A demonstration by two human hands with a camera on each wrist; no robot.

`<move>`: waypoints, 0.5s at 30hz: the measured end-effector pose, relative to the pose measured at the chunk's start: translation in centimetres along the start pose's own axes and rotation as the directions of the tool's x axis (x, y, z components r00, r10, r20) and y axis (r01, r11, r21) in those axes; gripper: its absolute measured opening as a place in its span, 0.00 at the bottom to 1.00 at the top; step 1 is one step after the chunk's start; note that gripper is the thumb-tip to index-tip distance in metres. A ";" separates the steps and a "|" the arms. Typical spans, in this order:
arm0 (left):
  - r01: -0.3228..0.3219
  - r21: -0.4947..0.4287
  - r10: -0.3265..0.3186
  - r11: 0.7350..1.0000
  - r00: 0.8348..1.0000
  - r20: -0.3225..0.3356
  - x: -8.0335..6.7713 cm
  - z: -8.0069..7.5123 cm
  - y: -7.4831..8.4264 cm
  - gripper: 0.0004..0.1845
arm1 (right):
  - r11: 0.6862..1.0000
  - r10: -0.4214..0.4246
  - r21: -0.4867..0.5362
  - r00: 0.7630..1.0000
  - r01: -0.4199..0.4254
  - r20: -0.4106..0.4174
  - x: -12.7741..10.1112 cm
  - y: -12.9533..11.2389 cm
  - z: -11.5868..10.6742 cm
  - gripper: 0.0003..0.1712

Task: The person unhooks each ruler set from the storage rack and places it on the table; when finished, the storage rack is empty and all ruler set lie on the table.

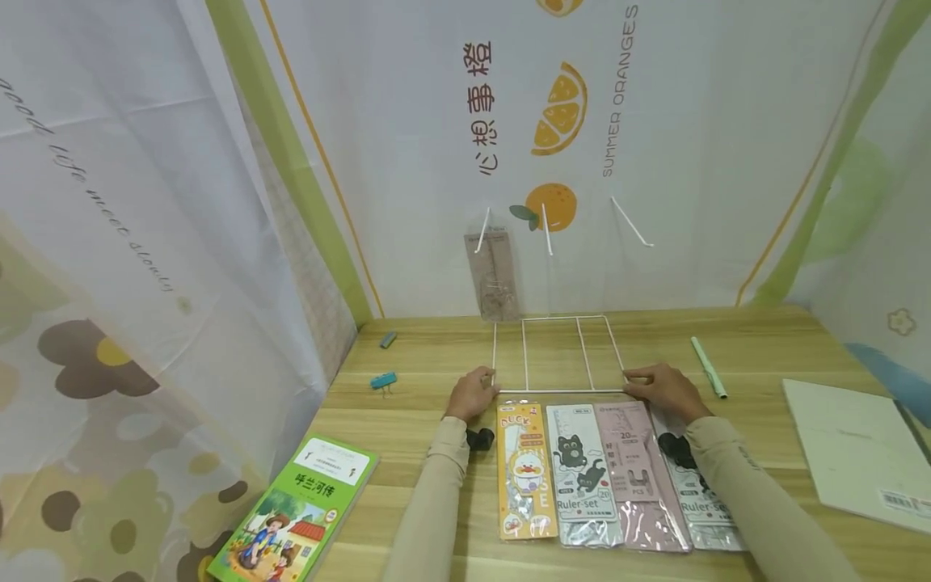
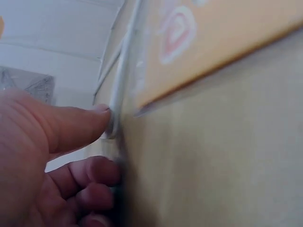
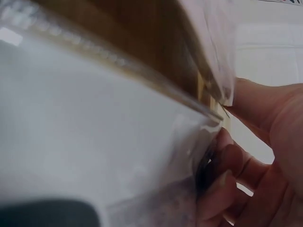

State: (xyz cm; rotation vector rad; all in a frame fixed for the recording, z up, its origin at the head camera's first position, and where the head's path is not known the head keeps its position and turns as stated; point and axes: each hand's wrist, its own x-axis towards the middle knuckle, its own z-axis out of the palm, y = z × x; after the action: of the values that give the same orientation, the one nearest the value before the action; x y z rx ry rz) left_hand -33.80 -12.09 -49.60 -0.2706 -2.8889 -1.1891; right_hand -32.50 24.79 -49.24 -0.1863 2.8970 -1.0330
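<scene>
Ruler-set packs [image 1: 582, 477] laid at 6 o'clock on worktop [image 1: 756, 347]; white wire rack [image 1: 560, 391] front bar pinched by left hand [image 1: 471, 394] and right hand [image 1: 665, 390].

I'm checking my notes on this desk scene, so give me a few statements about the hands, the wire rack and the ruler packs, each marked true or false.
1. Both hands hold the white wire rack at its near corners. True.
2. Four ruler packs lie in a row. True.
3. The green pen lies left of the left hand. False: it lies beyond the right hand.
4. The picture book sits on the rack. False: it lies at the table's near left.
</scene>
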 end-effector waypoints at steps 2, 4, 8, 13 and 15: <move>-0.003 -0.046 0.003 0.999 1.000 0.008 0.4 -0.3 -0.2 0.19 | 1.000 0.009 0.008 1.000 -0.009 -0.001 0.0 0.2 0.1 0.28; -0.009 -0.107 0.009 0.994 1.000 0.000 1.1 -0.7 -0.4 0.20 | 1.000 0.019 0.013 1.000 -0.019 0.002 0.0 0.4 0.2 0.28; -0.034 -0.302 0.015 0.953 0.998 -0.066 3.0 -2.3 0.0 0.21 | 0.999 0.031 0.013 1.000 -0.031 -0.001 -0.2 0.8 0.5 0.28; -0.110 -0.460 0.025 0.881 0.982 -0.188 5.8 -5.8 2.7 0.22 | 0.999 0.027 0.022 0.999 -0.026 -0.022 -0.3 0.4 0.4 0.28; -0.157 -0.490 0.050 0.858 0.973 -0.224 7.0 -7.2 3.9 0.24 | 0.999 0.027 0.027 0.999 -0.027 -0.031 -0.1 0.3 0.3 0.28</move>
State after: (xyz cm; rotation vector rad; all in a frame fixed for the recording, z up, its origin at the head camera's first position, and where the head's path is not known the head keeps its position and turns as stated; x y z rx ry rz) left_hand -40.48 -13.29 -41.24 -0.2798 -2.3091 -1.8169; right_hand -32.38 24.88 -49.67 -0.1306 2.9033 -1.0784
